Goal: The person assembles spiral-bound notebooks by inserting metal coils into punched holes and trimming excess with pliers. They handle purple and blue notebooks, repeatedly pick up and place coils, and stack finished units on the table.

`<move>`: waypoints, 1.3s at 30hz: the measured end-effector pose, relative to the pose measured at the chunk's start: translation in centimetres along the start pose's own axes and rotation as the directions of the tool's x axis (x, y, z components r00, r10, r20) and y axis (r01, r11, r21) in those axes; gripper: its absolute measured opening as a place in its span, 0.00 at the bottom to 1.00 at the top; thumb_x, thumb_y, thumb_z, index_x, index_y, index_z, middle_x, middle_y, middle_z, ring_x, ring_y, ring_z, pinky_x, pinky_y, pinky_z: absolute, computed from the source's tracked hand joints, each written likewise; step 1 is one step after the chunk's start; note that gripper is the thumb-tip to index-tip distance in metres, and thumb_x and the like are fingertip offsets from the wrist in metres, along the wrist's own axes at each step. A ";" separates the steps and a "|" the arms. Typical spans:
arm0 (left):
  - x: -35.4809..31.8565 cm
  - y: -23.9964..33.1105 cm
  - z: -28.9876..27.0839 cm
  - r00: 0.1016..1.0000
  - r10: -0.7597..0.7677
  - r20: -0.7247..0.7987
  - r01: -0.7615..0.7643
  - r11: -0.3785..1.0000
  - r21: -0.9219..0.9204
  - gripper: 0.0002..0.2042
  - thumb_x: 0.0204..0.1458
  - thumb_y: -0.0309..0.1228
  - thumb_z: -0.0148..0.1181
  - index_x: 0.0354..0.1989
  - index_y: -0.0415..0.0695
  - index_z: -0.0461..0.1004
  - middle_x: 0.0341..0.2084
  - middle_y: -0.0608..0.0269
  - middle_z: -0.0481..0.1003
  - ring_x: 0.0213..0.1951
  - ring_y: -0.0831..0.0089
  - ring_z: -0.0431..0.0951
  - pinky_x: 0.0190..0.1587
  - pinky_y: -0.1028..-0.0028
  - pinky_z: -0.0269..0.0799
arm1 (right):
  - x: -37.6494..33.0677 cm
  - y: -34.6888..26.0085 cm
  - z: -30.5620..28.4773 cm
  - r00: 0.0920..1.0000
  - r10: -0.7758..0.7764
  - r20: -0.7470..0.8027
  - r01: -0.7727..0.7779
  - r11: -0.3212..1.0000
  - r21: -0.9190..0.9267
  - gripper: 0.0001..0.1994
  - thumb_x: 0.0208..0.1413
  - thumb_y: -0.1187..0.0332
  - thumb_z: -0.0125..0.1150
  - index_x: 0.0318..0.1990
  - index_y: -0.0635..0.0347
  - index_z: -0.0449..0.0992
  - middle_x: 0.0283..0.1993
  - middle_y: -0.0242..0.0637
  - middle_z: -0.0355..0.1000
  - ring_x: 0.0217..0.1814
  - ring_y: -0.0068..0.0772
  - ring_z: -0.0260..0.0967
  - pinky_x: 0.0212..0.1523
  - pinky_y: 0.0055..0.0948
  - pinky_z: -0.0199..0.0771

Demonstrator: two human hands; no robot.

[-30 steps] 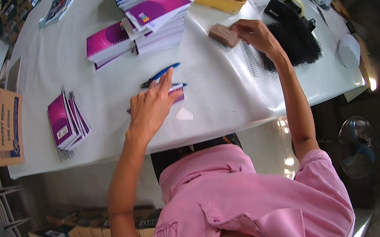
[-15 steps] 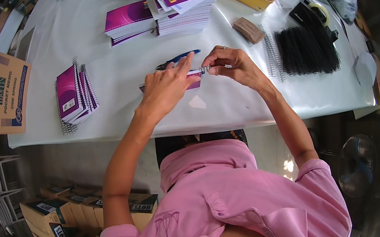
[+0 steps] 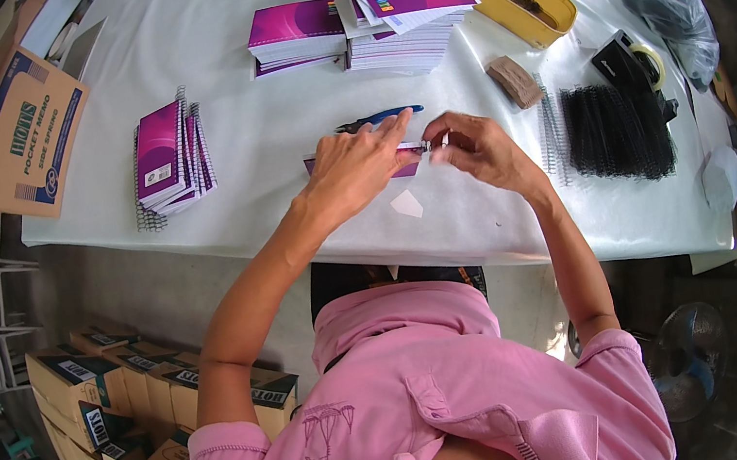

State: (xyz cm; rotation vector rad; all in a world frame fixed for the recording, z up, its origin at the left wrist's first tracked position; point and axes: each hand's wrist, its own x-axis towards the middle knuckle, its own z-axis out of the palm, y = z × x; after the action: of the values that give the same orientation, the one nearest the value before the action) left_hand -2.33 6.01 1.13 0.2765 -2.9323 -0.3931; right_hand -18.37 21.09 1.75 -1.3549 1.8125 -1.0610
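My left hand (image 3: 355, 165) lies over a small purple notebook (image 3: 410, 169) on the table, holding it with fingers stretched along its top and the thumb near its right end. At that right end a short piece of spiral wire (image 3: 425, 147) sticks out. My right hand (image 3: 481, 151) has its thumb and fingertips curled around the wire's end; their exact contact is hard to see. Just beyond my hands lies a slim blue and black tool (image 3: 350, 126), partly covered by my left fingers. A white paper scrap (image 3: 406, 205) rests on the near side.
Bound purple notebooks (image 3: 164, 158) are stacked at left, loose purple stacks (image 3: 294, 31) at the back. On the right are a yellow tray (image 3: 563, 18), a brown block (image 3: 513, 82), black wire coils (image 3: 617, 130) and a tape dispenser (image 3: 626, 66). A carton (image 3: 26, 133) stands far left.
The whole view has shifted, so the table's things appear lower and further right. My right fingers have turned and loosened slightly at the wire; my left hand stays on the notebook.
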 end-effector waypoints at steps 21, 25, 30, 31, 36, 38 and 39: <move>-0.9 0.3 0.6 0.987 0.162 -0.013 -0.161 0.987 0.022 0.29 0.53 0.50 0.56 0.64 0.57 0.62 0.45 0.61 0.77 0.30 0.61 0.81 0.28 0.64 0.77 | 3.1 6.1 -10.9 0.987 -0.163 -0.004 0.095 0.592 -0.800 0.21 0.45 0.86 0.52 0.48 0.56 0.70 0.62 0.42 0.62 0.68 0.47 0.54 0.66 0.43 0.56; -0.4 0.1 0.9 0.990 0.143 -0.020 -0.141 0.988 0.066 0.28 0.53 0.50 0.56 0.62 0.58 0.65 0.37 0.61 0.79 0.30 0.60 0.81 0.29 0.62 0.76 | 4.2 12.4 -15.2 0.976 0.019 0.216 0.147 0.673 -0.725 0.51 0.17 0.77 0.78 0.60 0.57 0.61 0.60 0.44 0.60 0.65 0.49 0.56 0.68 0.35 0.56; -2.1 -0.6 -0.2 0.980 0.147 0.131 -0.142 0.989 -0.046 0.25 0.52 0.49 0.57 0.59 0.60 0.68 0.30 0.57 0.79 0.30 0.60 0.81 0.27 0.62 0.74 | 4.5 4.8 -13.1 0.967 0.227 0.118 -0.223 0.974 -0.042 0.50 0.25 0.76 0.77 0.63 0.53 0.56 0.59 0.37 0.60 0.64 0.40 0.59 0.61 0.34 0.67; -1.9 -0.3 -0.6 0.975 0.149 0.165 -0.147 0.989 -0.024 0.26 0.52 0.49 0.58 0.60 0.60 0.67 0.29 0.58 0.79 0.30 0.60 0.81 0.27 0.62 0.74 | 4.0 2.8 -11.7 0.989 0.119 0.091 -0.133 0.977 0.165 0.50 0.26 0.73 0.79 0.62 0.55 0.54 0.59 0.37 0.59 0.62 0.39 0.60 0.61 0.35 0.66; -1.8 0.1 0.5 0.977 0.200 0.077 -0.198 0.980 -0.033 0.28 0.52 0.49 0.57 0.63 0.63 0.62 0.34 0.61 0.79 0.32 0.59 0.80 0.30 0.60 0.75 | 3.3 6.2 -6.1 0.994 -0.078 0.072 0.049 0.938 0.343 0.47 0.34 0.60 0.80 0.60 0.59 0.52 0.60 0.41 0.55 0.62 0.39 0.58 0.63 0.41 0.61; -2.4 0.4 0.0 0.964 0.266 -0.024 -0.267 0.961 -0.077 0.28 0.53 0.49 0.57 0.64 0.65 0.61 0.38 0.63 0.78 0.32 0.59 0.80 0.30 0.60 0.74 | 2.4 7.4 -6.7 0.997 -0.062 0.041 0.058 0.994 0.092 0.45 0.33 0.63 0.80 0.58 0.60 0.54 0.60 0.42 0.55 0.61 0.40 0.58 0.62 0.40 0.61; -2.5 0.2 0.5 0.953 0.300 -0.050 -0.303 0.949 -0.083 0.27 0.53 0.49 0.56 0.63 0.66 0.63 0.40 0.65 0.77 0.31 0.61 0.80 0.28 0.61 0.73 | 2.4 7.4 -7.1 0.998 -0.058 0.024 0.058 0.998 -0.038 0.45 0.32 0.65 0.80 0.57 0.60 0.54 0.59 0.42 0.55 0.61 0.41 0.59 0.62 0.40 0.61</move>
State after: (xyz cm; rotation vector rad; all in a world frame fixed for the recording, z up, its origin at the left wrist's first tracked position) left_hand -0.07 6.79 0.38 -0.1745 -2.8454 -0.4644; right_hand -28.44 21.47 -1.42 -1.4446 1.7954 -1.0411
